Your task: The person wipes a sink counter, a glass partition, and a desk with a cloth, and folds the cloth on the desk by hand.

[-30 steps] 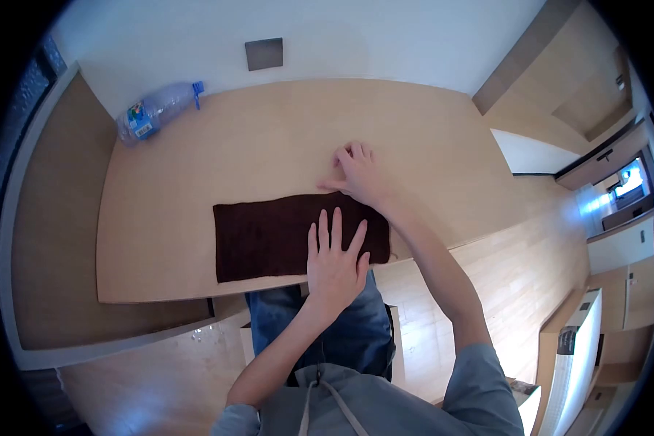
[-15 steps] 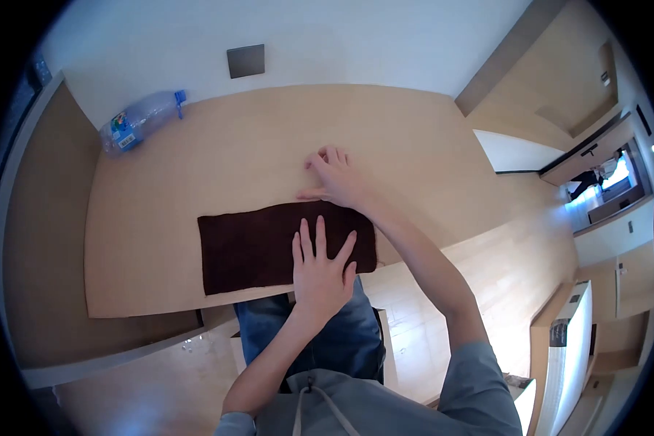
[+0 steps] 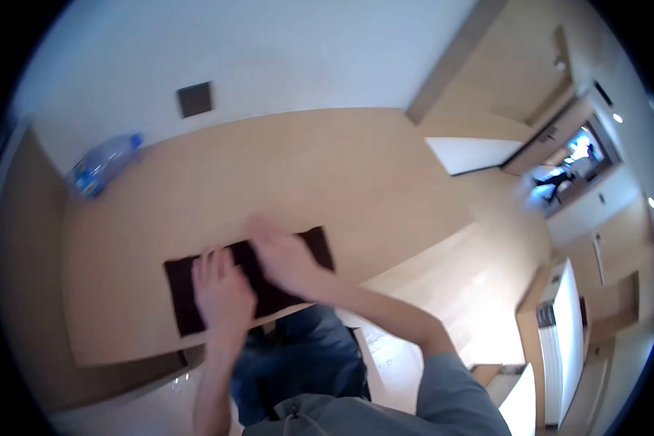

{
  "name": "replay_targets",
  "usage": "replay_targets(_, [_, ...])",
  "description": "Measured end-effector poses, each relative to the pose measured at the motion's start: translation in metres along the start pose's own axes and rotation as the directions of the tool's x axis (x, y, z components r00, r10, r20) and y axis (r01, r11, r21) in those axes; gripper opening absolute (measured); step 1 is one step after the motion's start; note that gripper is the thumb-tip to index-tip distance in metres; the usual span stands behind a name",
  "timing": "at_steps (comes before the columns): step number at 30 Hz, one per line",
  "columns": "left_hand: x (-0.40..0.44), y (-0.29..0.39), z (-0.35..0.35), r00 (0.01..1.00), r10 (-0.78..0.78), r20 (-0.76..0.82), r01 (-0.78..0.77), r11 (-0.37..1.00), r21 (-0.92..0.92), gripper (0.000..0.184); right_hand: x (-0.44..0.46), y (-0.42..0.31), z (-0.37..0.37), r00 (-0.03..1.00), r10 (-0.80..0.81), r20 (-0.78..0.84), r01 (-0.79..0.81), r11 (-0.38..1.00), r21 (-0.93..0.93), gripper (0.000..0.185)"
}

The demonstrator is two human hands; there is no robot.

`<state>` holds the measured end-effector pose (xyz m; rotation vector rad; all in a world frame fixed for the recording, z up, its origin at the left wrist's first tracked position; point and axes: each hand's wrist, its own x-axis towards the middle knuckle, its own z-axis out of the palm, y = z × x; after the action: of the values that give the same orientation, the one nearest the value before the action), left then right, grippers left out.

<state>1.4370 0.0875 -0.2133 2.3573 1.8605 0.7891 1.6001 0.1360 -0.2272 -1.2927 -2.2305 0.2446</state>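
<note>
A dark maroon folded cloth [image 3: 184, 296] lies flat along the near edge of the wooden table. My left hand [image 3: 224, 289] rests on its left part, fingers stretched out towards the far edge and lying flat. Over the right half of the cloth is my right hand [image 3: 285, 260], its fingertips by the far edge. Motion smears those fingers, so their shape is unclear. Both hands cover part of the cloth; its right end shows beyond my right hand.
A clear plastic bottle [image 3: 105, 163] with a blue cap lies at the table's back left corner, near the wall. A dark square plate [image 3: 195, 99] is on the wall. A raised panel borders the table [image 3: 341, 167] on the left. Far right, a person is beyond a doorway.
The view has shifted. My left hand has moved from the cloth's right half to its left part. My right hand has come from beyond the far edge onto the cloth.
</note>
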Motion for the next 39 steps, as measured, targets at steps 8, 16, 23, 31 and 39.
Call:
replay_targets(8, [0.003, -0.057, 0.007, 0.946, 0.17, 0.275, -0.203, 0.974, 0.098, 0.067, -0.022, -0.003, 0.02, 0.985, -0.131, 0.109, 0.124, 0.99, 0.063, 0.061])
replay_targets(16, [0.07, -0.097, 0.062, 0.984, 0.085, 0.158, -0.121, 0.964, 0.236, 0.057, 0.049, 0.056, 0.042, 0.984, -0.161, 0.07, 0.158, 0.986, 0.049, 0.055])
replay_targets(23, [0.023, -0.061, 0.026, 0.987, 0.097, 0.125, -0.115, 0.982, 0.151, 0.067, -0.003, 0.044, 0.009, 0.995, -0.094, -0.043, 0.079, 0.961, -0.265, 0.058])
replay_targets(31, [-0.034, -0.053, -0.031, 0.968, 0.05, 0.247, -0.065, 0.996, 0.055, 0.059, -0.068, 0.015, -0.046, 0.984, 0.063, 0.165, -0.006, 0.947, -0.322, 0.06])
replay_targets(39, [-0.059, -0.079, -0.063, 0.96, 0.116, 0.254, -0.098, 0.992, -0.081, 0.065, -0.105, 0.03, -0.091, 0.939, 0.068, 0.337, 0.02, 0.968, -0.251, 0.07])
